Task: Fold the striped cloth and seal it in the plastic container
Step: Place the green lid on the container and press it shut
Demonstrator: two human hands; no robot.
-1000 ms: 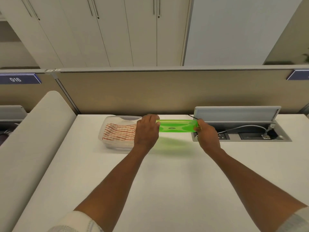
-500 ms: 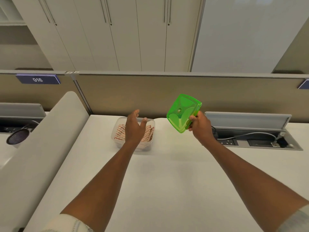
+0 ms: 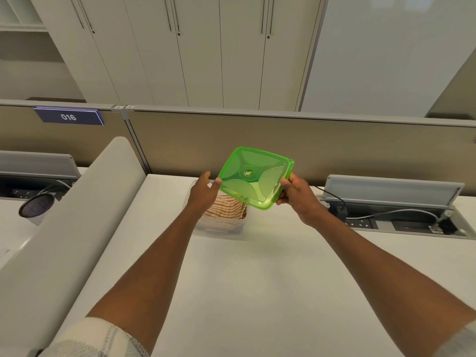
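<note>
The clear plastic container (image 3: 221, 225) sits on the white desk with the folded red-and-white striped cloth (image 3: 226, 207) inside it. A translucent green lid (image 3: 253, 177) is held tilted in the air above the container's far right side. My right hand (image 3: 296, 197) grips the lid's right edge. My left hand (image 3: 203, 193) hovers over the container's left part, fingers spread, its fingertips at the lid's left edge. Both the lid and my left hand hide part of the container.
A white desk (image 3: 257, 279) spreads toward me. An open cable tray (image 3: 401, 222) with sockets and cables lies at the right. A curved grey divider (image 3: 67, 228) runs along the left, a tan partition (image 3: 334, 148) stands behind. A dark round mesh object (image 3: 38, 205) sits far left.
My right hand has brought the green lid left and turned its face toward me, over the container. My left hand rose from the container to the lid's left edge.
</note>
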